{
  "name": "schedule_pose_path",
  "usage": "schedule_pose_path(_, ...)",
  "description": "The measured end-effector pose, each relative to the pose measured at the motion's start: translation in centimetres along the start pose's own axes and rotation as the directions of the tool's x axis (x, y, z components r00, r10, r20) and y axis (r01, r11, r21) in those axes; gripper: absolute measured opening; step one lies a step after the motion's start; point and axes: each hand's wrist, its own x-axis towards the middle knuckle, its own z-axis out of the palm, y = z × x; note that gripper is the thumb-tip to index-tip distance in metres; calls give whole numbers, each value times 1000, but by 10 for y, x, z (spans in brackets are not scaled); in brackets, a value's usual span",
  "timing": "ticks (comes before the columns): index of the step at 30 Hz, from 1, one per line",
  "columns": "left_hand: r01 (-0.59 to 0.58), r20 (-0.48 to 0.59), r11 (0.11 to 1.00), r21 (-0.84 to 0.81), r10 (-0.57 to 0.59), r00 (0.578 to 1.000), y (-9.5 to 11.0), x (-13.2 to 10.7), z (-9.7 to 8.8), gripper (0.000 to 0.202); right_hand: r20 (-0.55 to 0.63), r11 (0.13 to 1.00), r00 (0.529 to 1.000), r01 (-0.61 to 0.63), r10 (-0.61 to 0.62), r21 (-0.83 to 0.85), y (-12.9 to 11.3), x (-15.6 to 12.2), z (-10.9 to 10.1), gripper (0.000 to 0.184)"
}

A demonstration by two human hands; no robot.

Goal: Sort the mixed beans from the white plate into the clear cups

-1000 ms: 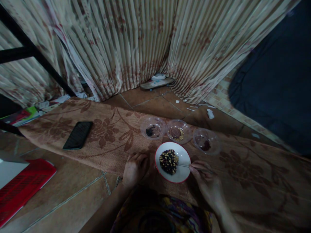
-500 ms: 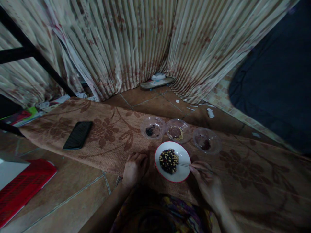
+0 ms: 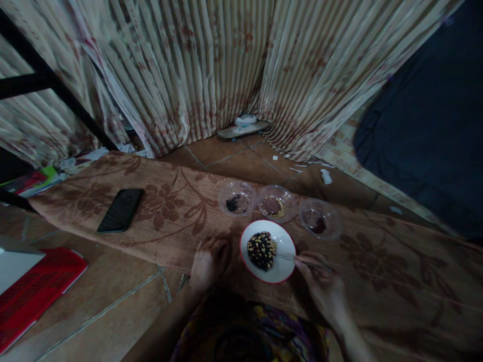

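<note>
A white bowl with a red rim stands on the cloth-covered bench. On its left side lies a heap of mixed dark and yellow beans. My right hand grips slim metal tweezers, whose tips reach to the heap's right edge; whether they pinch a bean is too small to tell. Left of the bowl, my left hand rests on the cloth with its fingers curled in and nothing seen in them. Behind the bowl are three clear plastic cups: one with black beans, one with yellow beans, one with dark red beans.
A black phone lies on the brown patterned cloth to the left. Beyond the bench, a skateboard and white scraps are on the tiled floor, before striped curtains. A red-and-white object sits at lower left.
</note>
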Motion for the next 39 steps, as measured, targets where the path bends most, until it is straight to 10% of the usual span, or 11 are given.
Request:
schedule_pose_path(29,11,12,1000,11,-11,1000,2,0,-1,16,-58,999,998,-14,16,44,2,-1,3,28)
schedule_pose_path(39,6,-8,1000,9,-6,1000,3,3,-4,17,-400,1000,917,14,-3,23,-12,34,-49,33)
